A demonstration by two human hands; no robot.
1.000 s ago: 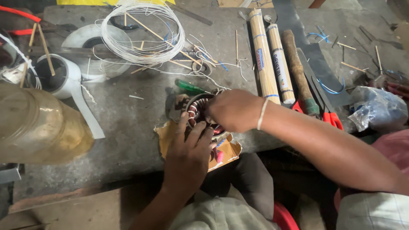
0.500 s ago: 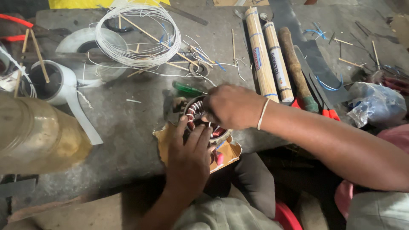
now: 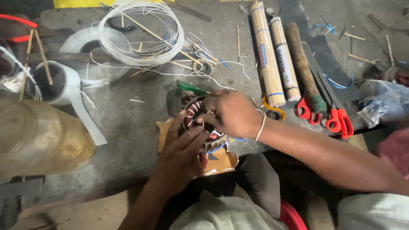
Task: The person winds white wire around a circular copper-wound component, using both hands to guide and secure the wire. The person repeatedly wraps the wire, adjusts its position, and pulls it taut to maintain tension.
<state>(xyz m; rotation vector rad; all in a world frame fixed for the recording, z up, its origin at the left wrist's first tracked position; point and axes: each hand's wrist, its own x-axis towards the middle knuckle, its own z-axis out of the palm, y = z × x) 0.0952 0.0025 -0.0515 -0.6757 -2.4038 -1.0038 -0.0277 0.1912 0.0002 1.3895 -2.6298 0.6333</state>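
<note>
I see the wound stator (image 3: 197, 117) on a cardboard scrap (image 3: 217, 159) at the bench's near edge. My left hand (image 3: 181, 155) rests open-fingered against it; my right hand (image 3: 232, 113) seems pinched on a winding, though the fingertips are hidden.

Dim, flat light is cast over the tabletop (image 3: 128, 127), and soft shadow is gathered beneath the left hand (image 3: 181, 155). Left of that hand, a yellowish jar (image 3: 38, 136) is rendered out of focus, and edges are slightly bowed.
</note>
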